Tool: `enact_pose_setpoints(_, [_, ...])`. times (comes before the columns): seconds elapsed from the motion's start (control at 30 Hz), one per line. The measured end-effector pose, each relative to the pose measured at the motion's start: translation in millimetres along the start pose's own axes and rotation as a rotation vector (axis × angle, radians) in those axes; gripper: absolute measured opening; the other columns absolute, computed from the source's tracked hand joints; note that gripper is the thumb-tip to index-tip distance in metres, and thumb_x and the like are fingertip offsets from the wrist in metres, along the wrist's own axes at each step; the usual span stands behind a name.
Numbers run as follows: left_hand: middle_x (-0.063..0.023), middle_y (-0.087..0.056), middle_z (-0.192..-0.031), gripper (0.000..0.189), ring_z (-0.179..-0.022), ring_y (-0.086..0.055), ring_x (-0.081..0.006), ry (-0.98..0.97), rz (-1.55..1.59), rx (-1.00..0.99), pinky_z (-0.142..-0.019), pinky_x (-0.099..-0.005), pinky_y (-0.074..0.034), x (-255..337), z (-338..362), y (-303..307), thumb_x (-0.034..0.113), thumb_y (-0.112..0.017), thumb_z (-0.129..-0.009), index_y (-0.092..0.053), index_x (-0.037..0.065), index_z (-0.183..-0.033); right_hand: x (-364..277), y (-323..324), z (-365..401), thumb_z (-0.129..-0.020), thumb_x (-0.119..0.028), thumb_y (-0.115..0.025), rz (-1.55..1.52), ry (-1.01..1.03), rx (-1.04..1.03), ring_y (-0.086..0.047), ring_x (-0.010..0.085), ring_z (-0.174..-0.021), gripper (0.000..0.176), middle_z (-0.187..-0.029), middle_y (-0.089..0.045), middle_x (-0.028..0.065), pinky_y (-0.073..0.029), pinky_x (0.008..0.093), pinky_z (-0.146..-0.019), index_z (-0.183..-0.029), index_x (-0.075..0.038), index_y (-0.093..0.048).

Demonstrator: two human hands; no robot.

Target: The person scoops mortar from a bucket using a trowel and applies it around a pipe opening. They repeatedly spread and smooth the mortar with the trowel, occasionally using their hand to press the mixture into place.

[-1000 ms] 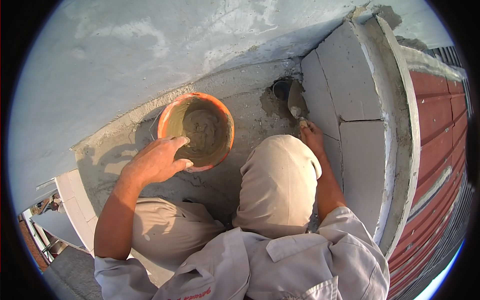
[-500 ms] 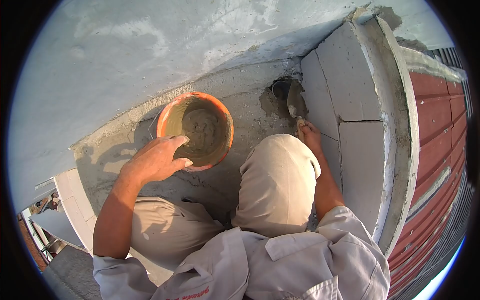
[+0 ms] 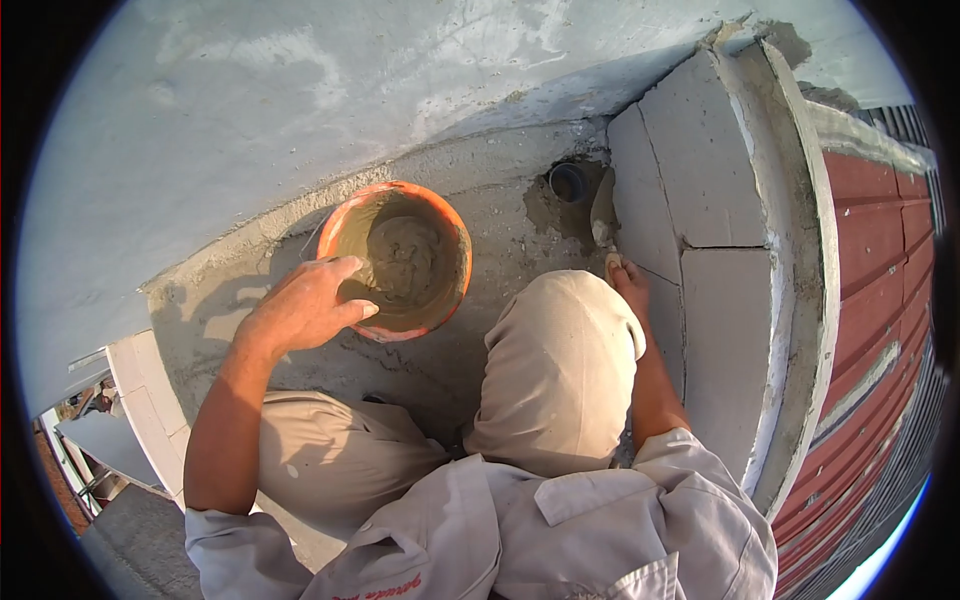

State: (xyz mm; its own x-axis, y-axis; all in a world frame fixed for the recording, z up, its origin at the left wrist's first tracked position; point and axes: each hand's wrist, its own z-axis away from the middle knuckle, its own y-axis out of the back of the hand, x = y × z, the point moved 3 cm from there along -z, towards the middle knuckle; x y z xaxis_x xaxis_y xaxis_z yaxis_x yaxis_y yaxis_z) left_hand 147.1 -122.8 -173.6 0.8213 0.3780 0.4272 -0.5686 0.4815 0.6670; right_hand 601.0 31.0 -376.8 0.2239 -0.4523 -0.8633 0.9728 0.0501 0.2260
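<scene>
My left hand rests on the near rim of an orange bucket that holds grey mortar, fingers curled over the edge. My right hand grips the wooden handle of a trowel. The trowel's blade stands edge-on against the foot of the grey block wall, beside a patch of wet mortar and a dark pipe opening in the floor. My bent knee in beige trousers sits between the two hands.
A plastered wall rises behind the bucket. The rough concrete ledge is narrow. Red roofing lies beyond the block wall on the right. A drop with white blocks shows at the lower left.
The trowel blade has turned from lying over the mortar patch to standing edge-on against the block wall, which uncovers the pipe opening. My left hand has shifted slightly on the bucket rim.
</scene>
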Motion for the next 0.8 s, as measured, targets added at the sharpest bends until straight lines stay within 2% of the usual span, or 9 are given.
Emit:
enact_pose_setpoints(0.13, [-0.0288, -0.048, -0.151, 0.079, -0.14, -0.05, -0.0371, 0.154, 0.115, 0.276, -0.115, -0.0442, -0.041, -40.0, -20.0, 5.0, 0.038, -0.073, -0.092, -0.043, -0.003, -0.152, -5.1, 9.1, 9.0, -0.096, -0.019, -0.068, 0.314, 0.218, -0.062, -0.062, 0.0139, -0.08, 0.033, -0.09, -0.069, 0.0108, -0.051, 0.0315, -0.072, -0.12, 0.004, -0.064])
enact_pose_setpoints(0.23, [-0.0301, -0.046, -0.153, 0.088, -0.14, -0.049, -0.0399, 0.397, 0.374, 0.307, -0.115, -0.048, -0.039, -94.8, -47.6, -11.6, 0.043, -0.07, -0.095, -0.029, -0.001, -0.159, -51.1, 4.1, 28.5, -0.095, -0.017, -0.069, 0.451, 0.34, -0.12, -0.064, 0.0163, -0.087, 0.036, -0.096, -0.07, 0.0137, -0.052, 0.0339, -0.081, -0.124, 0.003, -0.061])
enact_pose_setpoints(0.33, [-0.0313, -0.045, -0.152, 0.094, -0.139, -0.048, -0.0438, 0.522, 0.7, 0.033, -0.114, -0.0549, -0.037, -113.0, -53.4, -31.9, 0.048, -0.065, -0.098, -0.018, -0.001, -0.162, -88.6, -13.0, 42.8, -0.094, -0.015, -0.07, 0.478, 0.403, -0.243, -0.064, 0.0154, -0.088, 0.039, -0.1, -0.07, 0.0163, -0.052, 0.0349, -0.083, -0.128, 0.0, -0.059])
enact_pose_setpoints(0.37, [-0.0272, -0.048, -0.15, 0.084, -0.135, -0.052, -0.0421, 0.545, 0.668, 0.026, -0.111, -0.061, -0.036, -119.2, -56.3, -38.6, 0.051, -0.057, -0.101, -0.024, 0.001, -0.159, -93.7, -16.8, 42.9, -0.09, -0.015, -0.076, 0.523, 0.34, -0.287, -0.067, 0.019, -0.091, 0.045, -0.105, -0.07, 0.0164, -0.056, 0.038, -0.083, -0.129, -0.006, -0.057])
enact_pose_setpoints(0.47, [-0.0194, -0.061, -0.126, 0.065, -0.116, -0.058, -0.0293, 0.462, 0.809, 0.026, -0.101, -0.0561, -0.046, -140.8, -70.3, -51.0, 0.049, -0.053, -0.103, -0.04, 0.003, -0.148, -116.4, -43.4, 62.7, -0.087, -0.013, -0.079, 0.871, 0.915, -0.323, -0.069, 0.0264, -0.089, 0.042, -0.104, -0.068, 0.0142, -0.059, 0.0415, -0.077, -0.123, -0.009, -0.058])
enact_pose_setpoints(0.5, [-0.017, -0.06, -0.13, 0.05, -0.114, -0.061, -0.0289, 0.495, 0.833, 0.07, -0.103, -0.0611, -0.044, -133.7, -67.6, -49.9, 0.045, -0.047, -0.107, -0.047, 0.005, -0.136, -102.4, -48.0, 52.8, -0.086, -0.014, -0.076, 0.988, 1.052, -0.323, -0.066, 0.0305, -0.089, 0.041, -0.099, -0.061, 0.0107, -0.059, 0.0436, -0.069, -0.123, -0.014, -0.06])
enact_pose_setpoints(0.6, [-0.0153, -0.064, -0.123, 0.045, -0.102, -0.068, -0.029, 0.507, 0.902, 0.097, -0.101, -0.0596, -0.048, -144.7, -71.8, -56.6, 0.043, -0.045, -0.108, -0.049, 0.006, -0.133, -56.2, -74.5, 33.3, -0.086, -0.014, -0.074, 1.11, 1.253, -0.293, -0.061, 0.028, -0.089, 0.045, -0.094, -0.053, 0.0083, -0.057, 0.0407, -0.066, -0.129, -0.018, -0.061])
enact_pose_setpoints(0.63, [-0.0146, -0.065, -0.119, 0.043, -0.097, -0.069, -0.0288, 0.507, 0.874, 0.105, -0.097, -0.0581, -0.05, -146.3, -73.9, -58.1, 0.042, -0.045, -0.108, -0.051, 0.007, -0.131, -43.0, -80.7, 27.1, -0.084, -0.016, -0.075, 1.177, 1.236, -0.332, -0.058, 0.0261, -0.091, 0.05, -0.095, -0.05, 0.0065, -0.056, 0.041, -0.066, -0.131, -0.02, -0.062])
enact_pose_setpoints(0.8, [-0.0111, -0.07, -0.102, 0.034, -0.078, -0.07, -0.0265, 0.507, 0.706, 0.202, -0.078, -0.0499, -0.059, -149.4, -79.5, -61.5, 0.038, -0.045, -0.108, -0.06, 0.009, -0.117, -33.0, -51.7, 25.9, -0.08, -0.017, -0.076, 1.195, 1.214, -0.195, -0.059, 0.0267, -0.09, 0.045, -0.091, -0.052, 0.0068, -0.054, 0.0414, -0.074, -0.125, -0.017, -0.068])
